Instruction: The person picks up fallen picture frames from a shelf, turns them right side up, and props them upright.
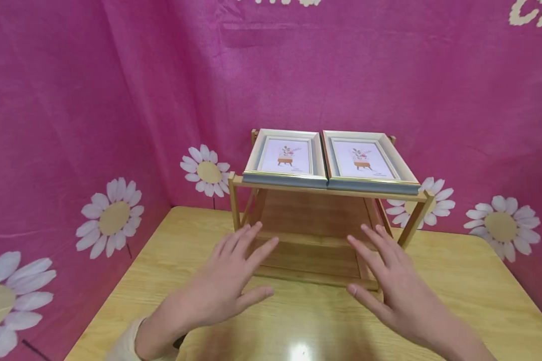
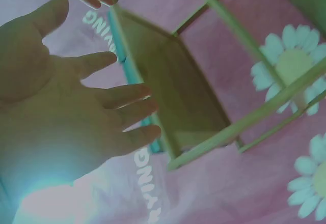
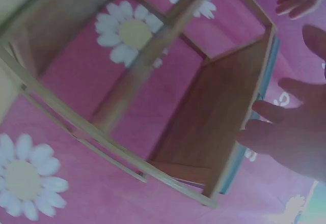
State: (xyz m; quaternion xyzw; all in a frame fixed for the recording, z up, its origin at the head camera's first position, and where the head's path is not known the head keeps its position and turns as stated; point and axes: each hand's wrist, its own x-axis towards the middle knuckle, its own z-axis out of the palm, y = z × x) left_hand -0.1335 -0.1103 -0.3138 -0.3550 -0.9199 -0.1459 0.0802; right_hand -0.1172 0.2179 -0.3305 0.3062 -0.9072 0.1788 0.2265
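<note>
Two picture frames lie side by side, face up, on top of a wooden shelf rack point(image 1: 298, 240): a left frame point(image 1: 285, 154) and a right frame point(image 1: 366, 158). Each shows a print of a plant on a small brown stand. In front of the rack, my left hand point(image 1: 219, 283) hovers with fingers straight and spread. My right hand point(image 1: 404, 291) mirrors it on the other side, fingers spread and palm turned inward. Nothing is held in either hand. The left wrist view shows the left palm point(image 2: 76, 91) near the rack's edge; the right wrist view shows the right fingers point(image 3: 285, 112) likewise.
The rack stands on a light wooden table point(image 1: 298, 316), toward its back edge. A pink cloth backdrop point(image 1: 343, 70) with white daisies and lettering hangs behind and to the sides. Glare from a light falls on the tabletop near the front.
</note>
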